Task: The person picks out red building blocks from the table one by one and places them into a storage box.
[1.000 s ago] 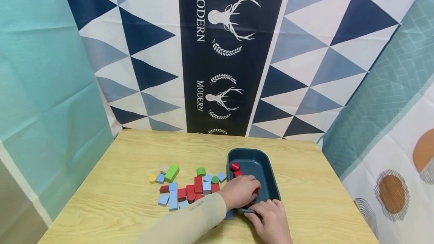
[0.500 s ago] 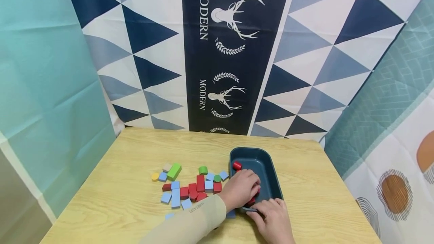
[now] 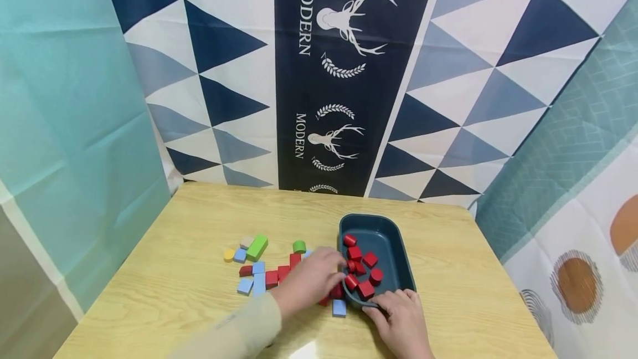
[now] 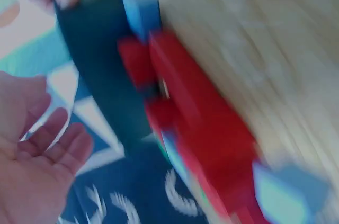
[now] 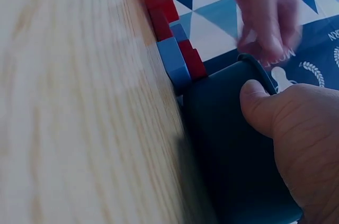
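Observation:
A dark blue tray (image 3: 390, 251) stands on the wooden table with several red blocks (image 3: 366, 290), cubes and cylinders, inside it. My right hand (image 3: 402, 323) grips its near rim, the thumb (image 5: 255, 92) on the outer wall in the right wrist view. At the tray's left side, my left hand (image 3: 310, 278) hovers over the loose blocks, its fingers loosely bent and holding nothing; the left wrist view shows its bare palm (image 4: 37, 166). Loose red blocks (image 3: 271, 278) and light blue blocks (image 3: 259, 284) lie left of the tray, some hidden under the left hand and forearm.
A green block (image 3: 257, 248), a yellow disc (image 3: 229, 255) and a pale wooden block (image 3: 246, 242) lie at the far left of the group. One light blue block (image 3: 339, 308) sits close to the tray's near left corner. Patterned cloth (image 3: 329, 71) hangs behind the table.
My left hand has come out of the tray and moved left over the loose blocks, leaving the red blocks inside uncovered. The right hand keeps its grip on the rim.

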`<state>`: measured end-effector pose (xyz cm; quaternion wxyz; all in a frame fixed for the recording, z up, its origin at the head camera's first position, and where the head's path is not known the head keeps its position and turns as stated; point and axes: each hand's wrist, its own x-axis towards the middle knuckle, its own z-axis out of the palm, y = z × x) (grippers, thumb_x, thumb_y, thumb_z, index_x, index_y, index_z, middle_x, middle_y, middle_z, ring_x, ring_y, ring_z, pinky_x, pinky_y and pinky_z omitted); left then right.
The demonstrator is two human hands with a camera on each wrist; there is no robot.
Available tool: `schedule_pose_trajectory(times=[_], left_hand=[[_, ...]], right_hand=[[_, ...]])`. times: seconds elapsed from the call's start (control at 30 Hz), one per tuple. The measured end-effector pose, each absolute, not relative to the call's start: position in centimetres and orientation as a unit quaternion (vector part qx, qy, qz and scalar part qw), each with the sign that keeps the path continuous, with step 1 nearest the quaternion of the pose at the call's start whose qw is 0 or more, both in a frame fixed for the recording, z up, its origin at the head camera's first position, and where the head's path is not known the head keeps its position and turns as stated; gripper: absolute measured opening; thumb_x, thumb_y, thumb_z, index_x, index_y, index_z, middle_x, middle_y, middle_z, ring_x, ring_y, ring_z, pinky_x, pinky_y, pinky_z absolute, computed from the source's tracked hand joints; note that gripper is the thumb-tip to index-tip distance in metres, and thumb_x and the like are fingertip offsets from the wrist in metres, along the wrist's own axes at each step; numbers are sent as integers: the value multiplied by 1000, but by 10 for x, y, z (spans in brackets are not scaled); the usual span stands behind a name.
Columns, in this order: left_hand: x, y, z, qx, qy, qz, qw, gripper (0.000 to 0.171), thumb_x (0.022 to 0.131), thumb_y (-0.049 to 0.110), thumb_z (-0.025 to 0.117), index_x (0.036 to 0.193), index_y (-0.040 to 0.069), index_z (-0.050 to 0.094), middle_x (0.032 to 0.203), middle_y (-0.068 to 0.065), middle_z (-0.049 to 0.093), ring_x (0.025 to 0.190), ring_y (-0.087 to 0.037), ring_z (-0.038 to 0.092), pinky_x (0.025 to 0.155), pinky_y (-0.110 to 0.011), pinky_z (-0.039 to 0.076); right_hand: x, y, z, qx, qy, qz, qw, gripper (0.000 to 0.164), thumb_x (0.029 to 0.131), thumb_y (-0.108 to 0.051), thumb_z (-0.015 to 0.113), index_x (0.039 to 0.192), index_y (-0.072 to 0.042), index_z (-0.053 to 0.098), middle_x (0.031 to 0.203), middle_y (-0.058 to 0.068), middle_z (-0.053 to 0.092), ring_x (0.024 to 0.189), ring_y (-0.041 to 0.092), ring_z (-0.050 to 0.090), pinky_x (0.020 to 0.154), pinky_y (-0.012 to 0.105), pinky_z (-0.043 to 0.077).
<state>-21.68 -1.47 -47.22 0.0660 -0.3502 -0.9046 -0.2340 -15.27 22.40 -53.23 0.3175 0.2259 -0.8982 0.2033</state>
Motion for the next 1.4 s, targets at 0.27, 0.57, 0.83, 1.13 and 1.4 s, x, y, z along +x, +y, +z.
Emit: schedule_pose_trajectory(times=[0.27, 0.57, 0.83, 1.13, 1.4], left_hand=[[-228, -89, -477, -248, -951, -184, -11, 44, 87, 39, 75, 120, 11, 67, 118, -6, 61, 105, -20, 55, 91, -41, 51], [-244, -93, -497, -283, -945, -155, -57, 28, 95, 26, 67, 117, 10, 72, 126, -9, 62, 117, -23, 52, 97, -41, 48], [-262, -82, -493, -285, -945, -146, -64, 13, 87, 20, 76, 92, 10, 70, 87, 1, 63, 80, -13, 56, 75, -32, 53], [-274, -82, -483, -248, -955, -136, -87, 34, 74, 23, 86, 93, 11, 60, 80, 2, 58, 72, -12, 54, 67, -29, 54], [-271, -48, -434, -278, -944, -174, 12, 45, 80, 42, 78, 113, 16, 61, 101, 2, 61, 90, -15, 52, 77, -34, 52]], right_hand=[[-150, 220, -533, 207, -907, 196, 311, 19, 68, -28, 88, 72, -27, 69, 67, -18, 58, 64, 6, 49, 74, 41, 37], [-153, 216, -534, 205, -912, 203, 293, 18, 69, -29, 88, 74, -26, 71, 69, -19, 59, 65, 4, 47, 73, 40, 36], [-155, 221, -533, 199, -914, 208, 287, 16, 71, -30, 87, 76, -23, 73, 71, -15, 61, 67, 7, 48, 74, 39, 34], [-159, 219, -530, 224, -903, 209, 301, 16, 72, -30, 86, 76, -24, 72, 71, -15, 62, 66, 8, 49, 73, 41, 35], [-156, 218, -529, 207, -907, 206, 304, 17, 70, -29, 87, 75, -24, 72, 71, -16, 62, 66, 7, 50, 72, 42, 36]])
